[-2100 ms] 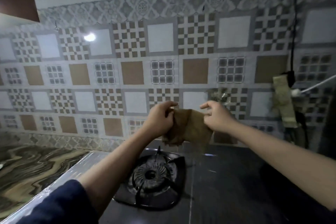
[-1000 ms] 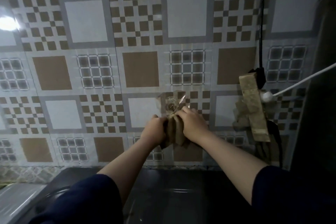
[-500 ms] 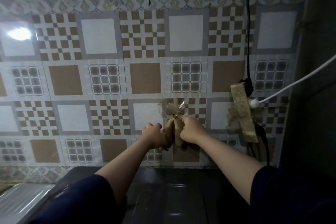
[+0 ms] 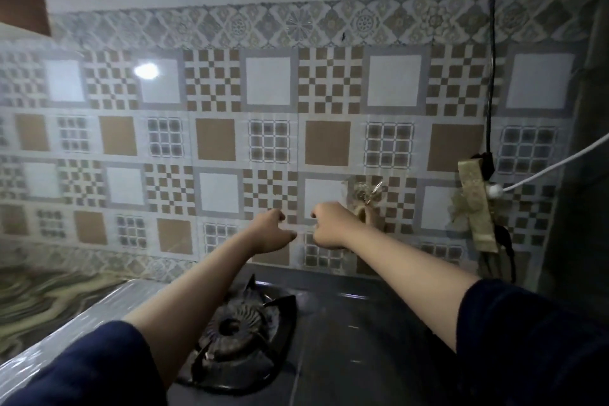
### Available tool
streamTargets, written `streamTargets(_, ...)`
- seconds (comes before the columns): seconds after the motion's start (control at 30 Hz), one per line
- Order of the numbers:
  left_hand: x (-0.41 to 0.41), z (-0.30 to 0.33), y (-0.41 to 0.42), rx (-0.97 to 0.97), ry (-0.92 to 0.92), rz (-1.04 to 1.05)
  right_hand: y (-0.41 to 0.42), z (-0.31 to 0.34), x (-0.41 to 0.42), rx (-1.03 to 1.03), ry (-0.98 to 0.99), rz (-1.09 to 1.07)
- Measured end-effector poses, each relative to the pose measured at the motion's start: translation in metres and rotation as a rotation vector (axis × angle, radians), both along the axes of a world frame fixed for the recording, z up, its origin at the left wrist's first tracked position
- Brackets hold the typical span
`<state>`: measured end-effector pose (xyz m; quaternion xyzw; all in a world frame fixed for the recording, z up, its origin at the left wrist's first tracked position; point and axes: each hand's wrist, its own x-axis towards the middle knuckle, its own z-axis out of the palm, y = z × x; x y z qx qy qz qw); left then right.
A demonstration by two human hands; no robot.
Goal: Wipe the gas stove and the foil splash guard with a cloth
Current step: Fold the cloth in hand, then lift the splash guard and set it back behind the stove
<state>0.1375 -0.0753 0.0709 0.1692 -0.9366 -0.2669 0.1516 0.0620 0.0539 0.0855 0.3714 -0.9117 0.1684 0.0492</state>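
Head view. Both arms reach forward over the stove, sleeves dark blue, forearms bare.

Left hand: raised in front of the tiled wall, fingers curled loosely inward, nothing visible in its grip. It sits just left of the right hand with a small gap between the two.

Right hand: fingers curled. A bunched piece of the cloth shows at the far right edge of this hand, against the wall. Whether the fingers pinch the cloth cannot be told; the fingertips are hidden behind the hand.

Cloth: tan-brown, crumpled into a small wad; only a narrow part is visible, under a shiny hook-like fitting on the wall.

Stove: dark, glossy flat top, with faint reflections. One burner sits near left, with a black ribbed round cap and pointed pan supports around it.

Splash guard: silvery, reflective sheet along the left edge of the stove, running from near left toward the wall.

Right side: a power strip hangs on the wall with a black cable above and a white cable leading right. Far left: marbled countertop.
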Motion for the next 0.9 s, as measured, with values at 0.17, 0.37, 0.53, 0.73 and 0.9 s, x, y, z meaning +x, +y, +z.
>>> streamTargets(0.17,0.075,-0.015,-0.061,0.041,-0.084,0.149,-0.071,-0.008,0.054,0.12,0.067,0.199)
streamTargets(0.37,0.18,-0.04,-0.15,0.088,-0.184,0.299,-0.18,-0.032,0.129,0.307,0.125,0.448)
streamTargets(0.53,0.273,-0.09,-0.226,0.107,-0.321,0.425,-0.27,-0.072,0.199,0.44,0.163,0.646)
streamTargets(0.73,0.363,-0.152,-0.289,0.165,-0.497,0.595,-0.359,-0.128,0.265,0.576,0.189,0.774)
streamTargets(0.9,0.418,-0.209,-0.323,0.194,-0.613,0.748,-0.423,-0.181,0.304,0.688,0.143,0.844)
